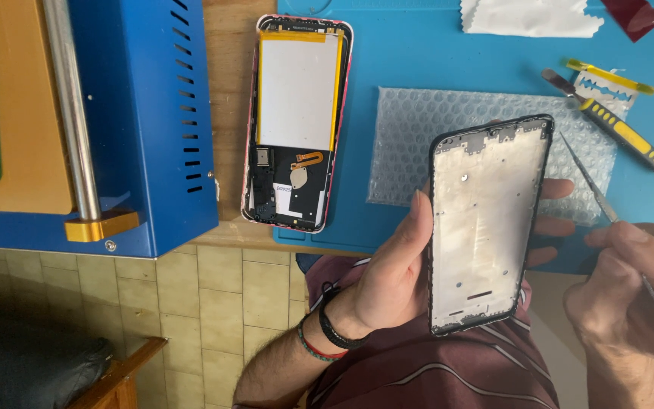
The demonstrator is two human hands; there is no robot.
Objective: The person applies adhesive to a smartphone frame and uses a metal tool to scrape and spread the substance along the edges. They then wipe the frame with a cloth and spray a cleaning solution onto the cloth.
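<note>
My left hand (391, 265) holds a bare phone frame (486, 220) upright by its edges, its metal inner side facing me. My right hand (630, 280) grips thin metal tweezers (592, 185), whose tips point up and left, close to the frame's right edge without touching it. An opened phone (297, 121) with a pale battery and an orange flex cable lies on the blue work mat (418, 68) at the upper centre.
A sheet of bubble wrap (410, 136) lies on the mat behind the frame. A yellow-handled blade tool (630, 136) and a razor blade (607, 87) sit at the right. A blue metal machine (138, 113) with a steel roller fills the left. White cloth (531, 17) lies at the top.
</note>
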